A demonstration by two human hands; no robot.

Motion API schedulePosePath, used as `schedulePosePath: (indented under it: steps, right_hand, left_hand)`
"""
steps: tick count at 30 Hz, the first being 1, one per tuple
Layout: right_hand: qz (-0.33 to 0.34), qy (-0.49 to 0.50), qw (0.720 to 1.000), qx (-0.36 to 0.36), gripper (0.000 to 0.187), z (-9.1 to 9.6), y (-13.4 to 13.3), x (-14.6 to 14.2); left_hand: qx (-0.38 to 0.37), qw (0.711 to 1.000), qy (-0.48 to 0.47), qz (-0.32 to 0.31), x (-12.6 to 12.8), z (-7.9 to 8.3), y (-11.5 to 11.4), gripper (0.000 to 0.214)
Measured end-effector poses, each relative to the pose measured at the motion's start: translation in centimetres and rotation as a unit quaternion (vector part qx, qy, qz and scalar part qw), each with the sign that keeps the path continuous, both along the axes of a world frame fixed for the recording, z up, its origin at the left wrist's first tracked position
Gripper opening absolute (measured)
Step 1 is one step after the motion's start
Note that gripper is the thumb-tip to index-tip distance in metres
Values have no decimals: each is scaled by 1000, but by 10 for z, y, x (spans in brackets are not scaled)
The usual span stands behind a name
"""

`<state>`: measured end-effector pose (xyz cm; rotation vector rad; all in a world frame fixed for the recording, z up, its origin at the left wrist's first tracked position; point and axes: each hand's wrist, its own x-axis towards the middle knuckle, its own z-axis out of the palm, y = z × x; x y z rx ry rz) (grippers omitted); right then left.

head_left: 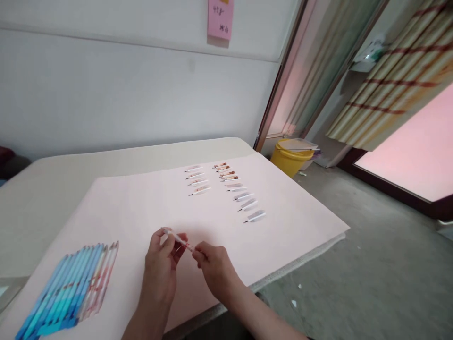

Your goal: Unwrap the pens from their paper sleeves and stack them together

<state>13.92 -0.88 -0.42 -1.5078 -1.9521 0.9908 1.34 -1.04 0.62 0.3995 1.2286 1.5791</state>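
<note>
Between both hands, over the near middle of the pink sheet [141,208], is a slim whitish pen [178,239] with reddish marks. My left hand [161,255] has its fingers closed around the pen's upper-left part. At its lower-right end, my right hand [214,264] pinches the pen; the fingertips partly hide that end. To the left of my hands lies a row of blue pens [67,283], side by side, with several whitish and reddish pens [101,278] along its right side. Beyond my hands, short pen tips with white barrels [255,216] lie spaced out in two columns.
Several brown-topped pieces [229,174] lie at the far end of the right column. The pale table [53,179] meets a white wall [134,94] behind. A yellow bucket [290,158] stands on the grey floor [371,255] at the right, near a curtain [392,80].
</note>
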Motion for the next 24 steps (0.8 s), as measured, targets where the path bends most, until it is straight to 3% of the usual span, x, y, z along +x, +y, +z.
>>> schedulePosePath:
  steps: [3,10,12,14,16,18,20,24]
  right_hand:
    - [-15,62,996,-57,24,3,2,1]
    - [-39,71,997,0,20,0,-4,-3]
    - [-27,135,989,-62,20,-3,-6,-3]
    - [-7,239,952,-190,18,-5,-7,-2]
    - [10,339,888,-309,17,-5,-7,-1]
    - [8,401,841,-363,17,-4,-7,0]
    - [-7,417,831,-369,19,-2,-6,0]
    - [-27,403,843,-356,19,2,-5,-2]
  left_hand:
    - [-2,1000,0,-18,0,2,1,25]
    - [-14,1000,17,5,-8,-3,5,21]
    - [-13,1000,7,16,-13,-7,7,19]
    - [-13,1000,-7,8,-16,-9,8,14]
    - [-15,1000,-15,1,-17,-9,9,10]
    - [-19,1000,-20,9,-16,-7,8,12]
    - [-26,999,-32,2,-14,-5,8,17]
    - [-31,999,-37,-10,-13,-3,7,20]
